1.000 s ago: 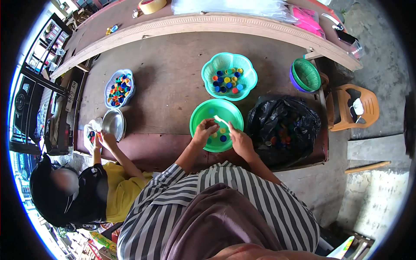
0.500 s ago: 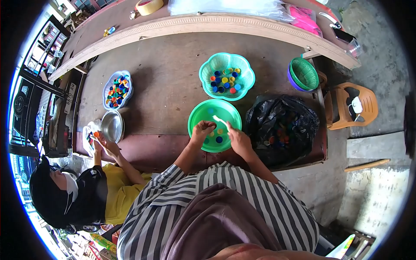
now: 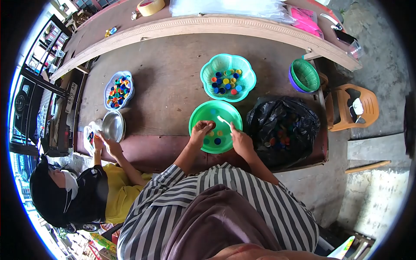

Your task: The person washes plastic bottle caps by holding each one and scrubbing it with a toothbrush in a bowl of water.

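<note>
The left hand (image 3: 199, 132) pinches a small dark red piece (image 3: 211, 125) between its fingertips, over the left side of a green basin (image 3: 200, 113); the piece is too small to name for sure. The right hand (image 3: 240, 141) grips a slim white tool (image 3: 224, 120) near its lower end, its tip slanting up and left over the basin, apart from the red piece. Below both hands, a dark blue cap (image 3: 217, 141) and paler caps lie on the basin's floor. The basin sits near the front edge of the counter (image 3: 167, 86). Just behind it stands a scalloped teal basket (image 3: 209, 65) with mixed caps in it, and just to its right an open black bag (image 3: 260, 113) holds more. At the counter's right rear, a green basket (image 3: 307, 73) sits inside a purple one (image 3: 294, 83). Well to the left are a blue basket (image 3: 108, 91) of caps and a steel bowl (image 3: 114, 125). Beside that bowl, a co-worker's hands (image 3: 113, 147) meet at a white bag (image 3: 87, 141); what they hold is unclear.
</note>
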`<act>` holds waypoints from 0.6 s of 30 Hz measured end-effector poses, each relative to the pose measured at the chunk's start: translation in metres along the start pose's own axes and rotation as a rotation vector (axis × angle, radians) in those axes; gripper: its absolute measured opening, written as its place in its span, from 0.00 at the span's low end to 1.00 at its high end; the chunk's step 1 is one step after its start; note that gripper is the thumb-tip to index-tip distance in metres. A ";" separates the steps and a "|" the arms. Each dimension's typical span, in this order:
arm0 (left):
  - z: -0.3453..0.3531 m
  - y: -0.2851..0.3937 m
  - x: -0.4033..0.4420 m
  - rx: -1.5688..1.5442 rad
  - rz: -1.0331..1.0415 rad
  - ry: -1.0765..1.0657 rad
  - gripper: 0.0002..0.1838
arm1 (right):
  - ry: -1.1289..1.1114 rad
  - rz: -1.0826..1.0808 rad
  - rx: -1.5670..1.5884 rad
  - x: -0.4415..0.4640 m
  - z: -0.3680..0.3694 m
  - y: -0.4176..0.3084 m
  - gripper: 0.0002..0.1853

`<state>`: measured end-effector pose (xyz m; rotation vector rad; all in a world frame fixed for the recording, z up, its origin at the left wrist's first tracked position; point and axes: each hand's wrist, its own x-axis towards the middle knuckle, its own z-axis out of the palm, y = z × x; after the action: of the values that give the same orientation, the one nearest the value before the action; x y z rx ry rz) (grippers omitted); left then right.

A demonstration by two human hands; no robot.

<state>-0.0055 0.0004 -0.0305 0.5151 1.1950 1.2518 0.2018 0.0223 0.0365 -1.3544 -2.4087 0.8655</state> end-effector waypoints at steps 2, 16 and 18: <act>0.004 0.005 -0.006 -0.104 0.007 0.005 0.12 | 0.030 -0.033 0.049 -0.001 0.003 -0.001 0.27; 0.008 0.001 -0.007 -0.175 -0.051 -0.022 0.13 | 0.068 -0.011 0.044 -0.002 0.003 0.006 0.27; 0.007 -0.001 -0.009 -0.184 -0.052 -0.031 0.13 | -0.035 -0.058 0.080 -0.003 0.004 0.002 0.26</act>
<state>0.0021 -0.0059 -0.0249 0.3644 1.0485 1.2903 0.2029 0.0190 0.0325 -1.2444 -2.3990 0.9671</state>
